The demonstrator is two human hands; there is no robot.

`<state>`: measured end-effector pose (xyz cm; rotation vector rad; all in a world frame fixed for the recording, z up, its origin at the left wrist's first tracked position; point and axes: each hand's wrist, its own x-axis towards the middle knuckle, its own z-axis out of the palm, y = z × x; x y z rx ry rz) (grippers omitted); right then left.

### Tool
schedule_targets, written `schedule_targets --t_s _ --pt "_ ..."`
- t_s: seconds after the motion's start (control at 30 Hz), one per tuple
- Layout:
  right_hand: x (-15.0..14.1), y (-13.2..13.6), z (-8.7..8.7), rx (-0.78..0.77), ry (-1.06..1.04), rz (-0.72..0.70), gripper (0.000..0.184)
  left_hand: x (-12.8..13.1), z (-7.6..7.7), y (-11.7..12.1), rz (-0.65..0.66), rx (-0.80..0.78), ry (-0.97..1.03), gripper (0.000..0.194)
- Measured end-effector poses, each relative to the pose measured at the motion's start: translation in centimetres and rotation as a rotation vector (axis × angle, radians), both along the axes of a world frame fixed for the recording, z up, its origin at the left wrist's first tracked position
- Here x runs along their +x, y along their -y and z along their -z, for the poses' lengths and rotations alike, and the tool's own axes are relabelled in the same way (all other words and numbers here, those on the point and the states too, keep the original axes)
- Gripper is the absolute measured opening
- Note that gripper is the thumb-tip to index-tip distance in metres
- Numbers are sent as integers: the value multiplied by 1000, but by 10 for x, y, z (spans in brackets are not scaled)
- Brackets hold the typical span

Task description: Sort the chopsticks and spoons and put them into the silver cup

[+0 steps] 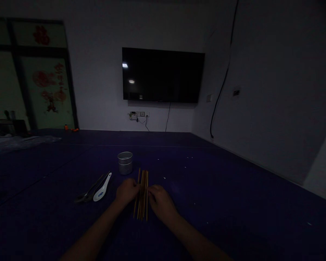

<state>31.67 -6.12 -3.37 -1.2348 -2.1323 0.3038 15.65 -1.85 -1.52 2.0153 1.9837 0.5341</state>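
Observation:
Several wooden chopsticks [142,203] lie side by side in a loose bundle on the dark blue surface, pointing away from me. My left hand [127,192] is at the bundle's left side, its fingers curled and its thumb and fingertips on the chopsticks. From the right side, my right hand [162,203] pinches at the outer chopsticks with bent fingers. The fingertips are dim and partly hidden. Just beyond my left hand stands a metal utensil holder [125,163], upright. Left of that hand lie a white soup spoon [102,187] with a blue mark and darker metal spoons [90,190].
Small white scraps [164,178] dot the blue surface [220,203]. Clear plastic sheeting [21,143] and a dark container [11,127] are at the far left. Beyond the surface, a television [163,75] hangs on the wall; a black cable [221,92] runs down the right wall.

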Motion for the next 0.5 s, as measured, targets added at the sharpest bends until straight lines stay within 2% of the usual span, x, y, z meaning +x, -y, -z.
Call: schedule_targets --t_s 0.2,0.5 --pt "1 -1 2 15 61 19 37 5 -2 9 39 6 -181 33" --pt "1 -2 3 -23 125 -28 33 7 -1 11 129 39 -278 38"
